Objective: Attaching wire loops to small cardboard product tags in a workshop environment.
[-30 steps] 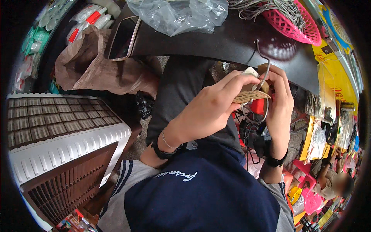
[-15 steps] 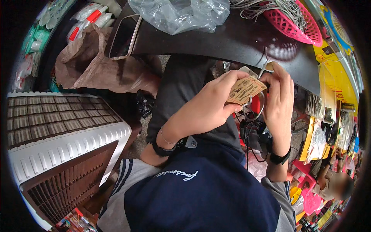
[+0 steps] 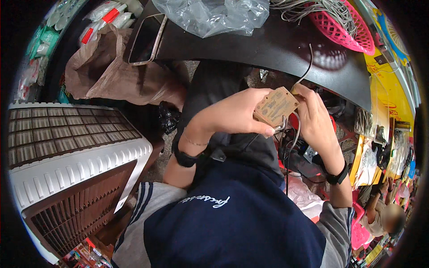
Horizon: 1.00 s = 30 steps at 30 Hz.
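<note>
A thick stack of brown printed cardboard tags (image 3: 278, 107), with small holes near its corners, is held over my lap, just off the black table's edge. My left hand (image 3: 239, 111) is closed around its left side, thumb below. A grey wire (image 3: 309, 64) rises in a curve from beside the stack's upper right corner and also loops out by its lower corner. My right hand (image 3: 315, 118) is closed at the stack's right side, its fingers bent around the wire. The inner fingertips are partly hidden.
The black table (image 3: 201, 49) carries a phone (image 3: 146, 40), a clear plastic bag (image 3: 214, 15) and a pink basket (image 3: 344, 27) of grey wires. A brown sack (image 3: 116, 71) and an air cooler (image 3: 76, 156) stand left. Another person (image 3: 380, 219) is at far right.
The tag stack has turned so its printed face shows more fully. My right hand has moved slightly down, with the wire's free end now standing clear above it.
</note>
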### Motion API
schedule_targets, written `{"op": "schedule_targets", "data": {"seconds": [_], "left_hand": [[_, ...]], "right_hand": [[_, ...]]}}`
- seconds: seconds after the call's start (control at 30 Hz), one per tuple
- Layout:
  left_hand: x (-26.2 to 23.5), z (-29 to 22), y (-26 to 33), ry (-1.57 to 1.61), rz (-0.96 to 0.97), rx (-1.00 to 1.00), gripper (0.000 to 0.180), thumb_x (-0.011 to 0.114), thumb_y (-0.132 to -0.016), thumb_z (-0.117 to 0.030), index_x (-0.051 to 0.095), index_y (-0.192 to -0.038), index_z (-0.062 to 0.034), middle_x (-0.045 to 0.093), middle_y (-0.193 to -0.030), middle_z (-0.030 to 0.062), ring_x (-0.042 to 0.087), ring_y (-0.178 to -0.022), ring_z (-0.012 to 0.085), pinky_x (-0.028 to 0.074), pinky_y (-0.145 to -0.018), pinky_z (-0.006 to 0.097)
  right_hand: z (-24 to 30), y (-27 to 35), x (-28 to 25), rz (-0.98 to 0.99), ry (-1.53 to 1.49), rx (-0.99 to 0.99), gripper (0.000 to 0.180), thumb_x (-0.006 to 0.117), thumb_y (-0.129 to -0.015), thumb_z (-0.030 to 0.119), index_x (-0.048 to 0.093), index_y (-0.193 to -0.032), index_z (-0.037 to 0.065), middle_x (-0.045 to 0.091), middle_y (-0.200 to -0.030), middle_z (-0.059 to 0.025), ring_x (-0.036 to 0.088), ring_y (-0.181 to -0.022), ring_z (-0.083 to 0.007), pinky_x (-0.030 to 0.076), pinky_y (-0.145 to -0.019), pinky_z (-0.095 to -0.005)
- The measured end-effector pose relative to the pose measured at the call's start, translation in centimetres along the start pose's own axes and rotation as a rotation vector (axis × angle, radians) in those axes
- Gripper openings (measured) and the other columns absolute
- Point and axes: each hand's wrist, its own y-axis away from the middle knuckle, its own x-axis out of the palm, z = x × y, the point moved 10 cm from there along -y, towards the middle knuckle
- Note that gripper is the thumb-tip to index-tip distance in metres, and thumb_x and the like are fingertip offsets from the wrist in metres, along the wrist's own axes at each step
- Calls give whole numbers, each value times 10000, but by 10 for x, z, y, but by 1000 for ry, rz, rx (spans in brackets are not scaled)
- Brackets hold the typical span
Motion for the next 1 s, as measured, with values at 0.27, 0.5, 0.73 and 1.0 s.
{"op": "schedule_targets", "data": {"seconds": [0.27,0.5,0.73,1.0], "left_hand": [[10,12,-3,380,181,-71,398,772,-745,-83,549,-1058,21,652,-926,51,615,-827,99,514,-768,260],[3,1,0,476,93,-14,409,771,-740,-76,548,-1066,29,650,-921,46,607,-793,86,508,-745,243],[4,-11,6,372,18,4,509,764,-728,-28,501,-1160,28,640,-938,81,645,-795,143,536,-723,261],[3,-15,7,478,36,-13,416,768,-735,-62,547,-1074,35,649,-933,52,610,-820,90,507,-759,243]], "right_hand": [[12,9,-1,40,27,-220,153,582,-768,13,534,-890,-66,517,-1116,-173,547,-886,-300,456,-773,-364],[-12,1,-19,34,-466,152,150,551,-791,-57,524,-937,-38,518,-1090,-169,567,-941,-333,484,-799,-377],[0,-8,-32,95,-409,80,142,571,-794,-32,541,-933,-33,528,-1073,-145,575,-950,-321,487,-793,-371],[24,-7,-36,45,21,-113,174,621,-748,34,561,-889,-48,533,-1093,-128,561,-898,-269,471,-793,-354]]}}
